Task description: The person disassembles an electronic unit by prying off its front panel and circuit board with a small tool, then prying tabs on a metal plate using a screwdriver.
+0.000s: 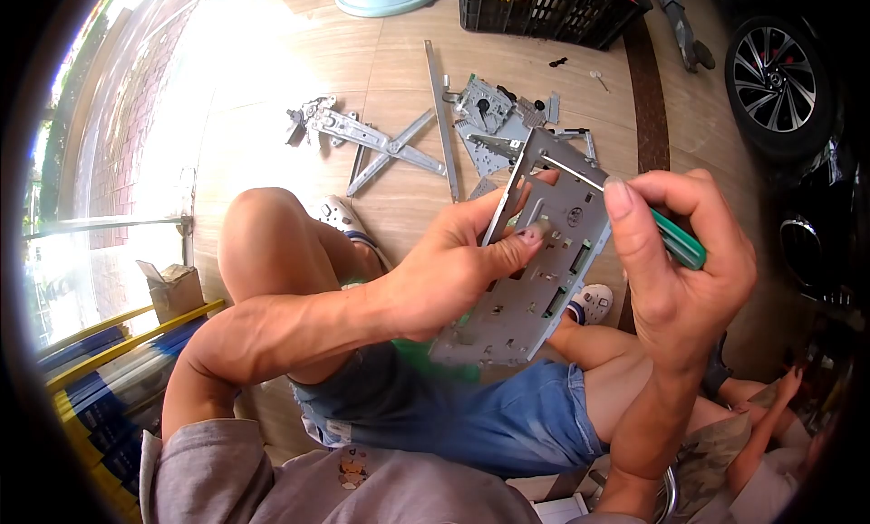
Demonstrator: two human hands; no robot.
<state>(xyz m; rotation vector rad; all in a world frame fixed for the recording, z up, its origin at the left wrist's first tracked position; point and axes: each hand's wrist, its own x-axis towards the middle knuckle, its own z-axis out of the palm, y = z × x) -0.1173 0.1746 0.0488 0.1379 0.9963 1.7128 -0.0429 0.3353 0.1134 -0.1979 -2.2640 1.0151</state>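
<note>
Near centre, I see the left hand gripping a metal plate, its thumb on the face and fingers wrapped behind the nine-o'clock edge. At the plate's two o'clock, I have the right hand closed around a green handle. Beyond, on the floor, lie metal parts at twelve and a crossed-arm bracket at ten.

No lettering can be read, even on the metal plate.
</note>
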